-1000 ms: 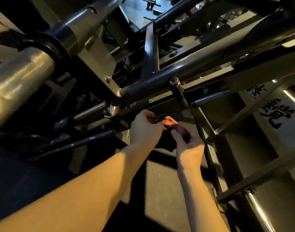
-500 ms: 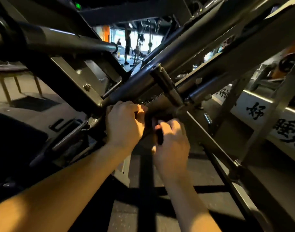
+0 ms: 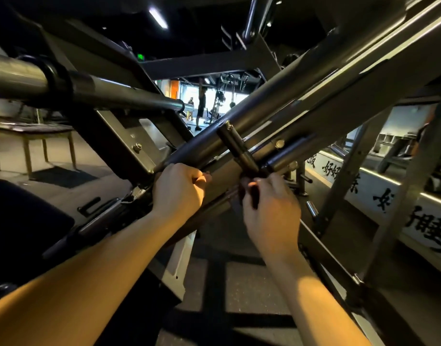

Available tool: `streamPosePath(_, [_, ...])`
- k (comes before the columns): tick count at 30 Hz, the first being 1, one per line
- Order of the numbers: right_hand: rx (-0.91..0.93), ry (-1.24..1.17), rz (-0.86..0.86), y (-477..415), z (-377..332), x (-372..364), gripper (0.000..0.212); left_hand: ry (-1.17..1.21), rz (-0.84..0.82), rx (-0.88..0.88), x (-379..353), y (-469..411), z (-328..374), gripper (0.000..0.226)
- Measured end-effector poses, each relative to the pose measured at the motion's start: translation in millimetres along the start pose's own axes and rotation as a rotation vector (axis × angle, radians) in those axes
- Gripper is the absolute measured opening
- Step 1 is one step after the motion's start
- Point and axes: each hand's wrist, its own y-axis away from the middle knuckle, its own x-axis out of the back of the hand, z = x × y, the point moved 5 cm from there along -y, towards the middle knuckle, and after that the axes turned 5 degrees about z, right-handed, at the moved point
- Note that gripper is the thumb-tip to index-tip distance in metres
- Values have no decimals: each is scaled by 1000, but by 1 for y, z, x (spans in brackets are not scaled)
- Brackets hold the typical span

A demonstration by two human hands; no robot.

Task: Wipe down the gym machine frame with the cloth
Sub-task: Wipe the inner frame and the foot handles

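— Location of cloth (image 3: 249, 199)?
— Bunched dark against frame (image 3: 302, 101), under cross pin (image 3: 235, 143); right hand (image 3: 270, 216) fingers pinch it.
— Left hand (image 3: 178, 193)?
— Fingers curled round frame lower down, near right hand.

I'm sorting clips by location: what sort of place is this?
Most likely a commercial gym: a heavy steel machine frame with a thick bar sleeve fills the view, and more exercise stations and a standing person show in the lit room behind.
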Motion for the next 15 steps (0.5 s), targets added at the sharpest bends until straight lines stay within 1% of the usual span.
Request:
streamPosePath(1, [-53,-32,24,-1,5,2,27,-3,1,4,-1,0,-1,21])
streamPosePath(2, [-66,-45,32,2,3,2,29,-1,-1,7,-2,-1,-2,20])
streamPosePath(3, [-27,-34,17,7,-3,0,30,5,-3,14,-2,-1,-2,19])
streamPosePath(6, [257,66,-124,19,-24,-5,30,25,-9,29,0,-1,0,15])
streamPosePath(7, [310,90,-170,19,-24,-2,29,30,-1,26,1,-1,2,17])
streamPosePath(8, [310,85,-194,17,-19,6,27,36,4,29,2,-1,2,18])
streamPosePath(9, [256,49,-191,13,-11,17,26,44,0,35,2,0,3,17])
streamPosePath(10, [166,-10,-150,7,-2,32,24,46,-7,33,2,0,3,15])
streamPosePath(12, [5,-134,34,-7,12,60,22,34,-13,29,1,0,1,19])
streamPosePath(13, [-39,-161,112,-13,15,65,20,27,-15,34,1,-1,0,22])
streamPosePath(14, [-69,-161,131,-18,15,62,19,26,-19,39,0,-2,0,25])
streamPosePath(15, [-84,-151,100,-20,11,53,19,30,-18,40,0,-2,-1,26])
